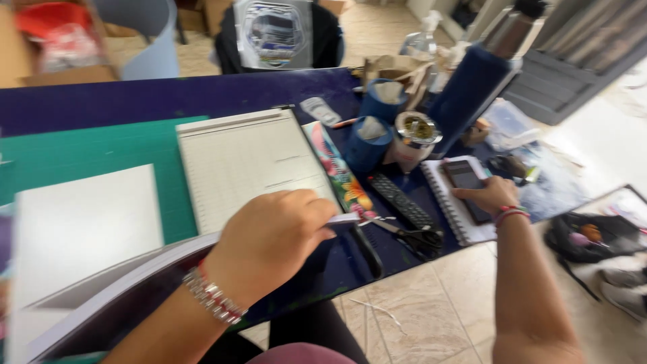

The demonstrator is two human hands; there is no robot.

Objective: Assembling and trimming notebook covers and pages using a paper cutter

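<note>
Two hands are working on the dark blue surface (202, 94), well apart from each other. The left hand (273, 236) is closing its grip on the edge of a thin white sheet (121, 269), fingers curled over and pinching it; the sheet's long axis is running from lower left up toward the hand, just before the paper trimmer (249, 162). The right hand (488, 195) is resting with fingers spread flat on a dark phone (465, 178), which is lying on a spiral notebook (451, 209). Scissors (414, 237) and a remote control (401, 201) are lying between both hands, nearer the right.
</note>
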